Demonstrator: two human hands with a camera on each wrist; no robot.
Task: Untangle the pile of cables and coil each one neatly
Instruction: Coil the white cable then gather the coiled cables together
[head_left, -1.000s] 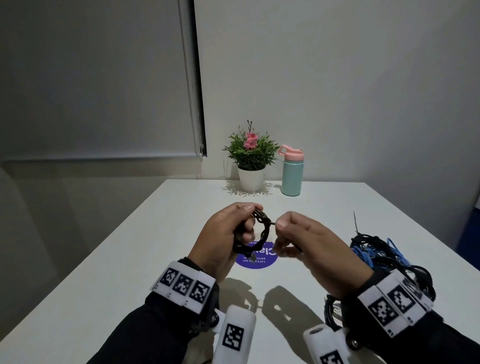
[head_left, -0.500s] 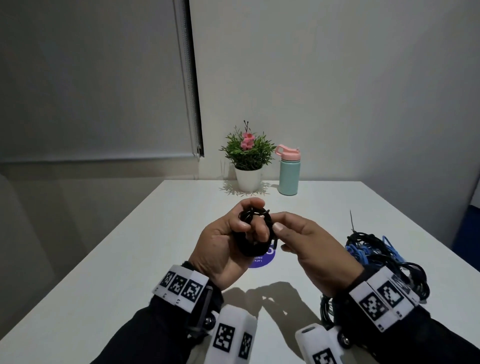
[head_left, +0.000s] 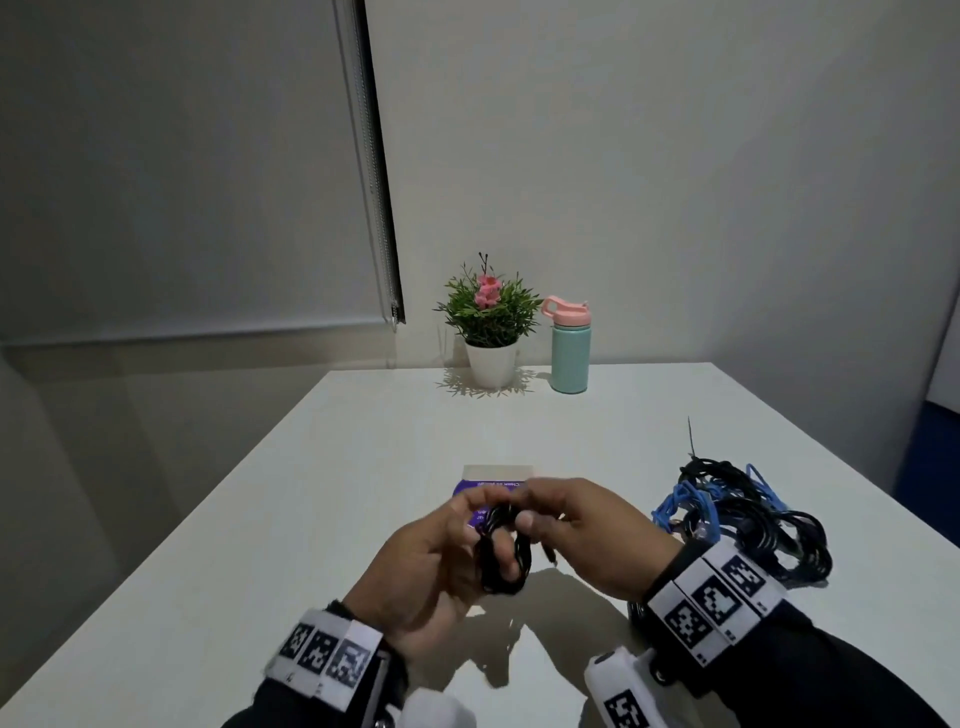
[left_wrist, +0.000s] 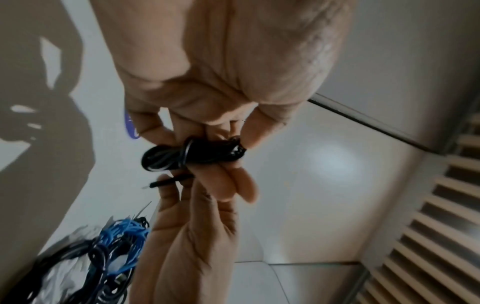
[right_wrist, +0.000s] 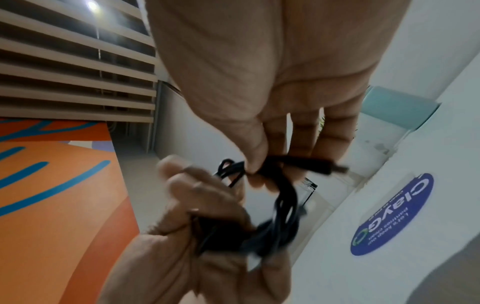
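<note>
Small black cable coil (head_left: 503, 558), thin glossy strands wound into a tight oval loop w/ one stiff plug end poking out, is held above the white table (head_left: 311, 493), mid-front. Left hand (head_left: 441, 566) grips the coil, fingers curled thru it; right hand (head_left: 597, 540) pinches its top betw. thumb & fingers. Tangled pile (head_left: 748, 519) of black & blue cables, loose & springy, sits on the table just right of the right wrist.

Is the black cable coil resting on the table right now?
No, both hands hold the coil above the table.
</note>
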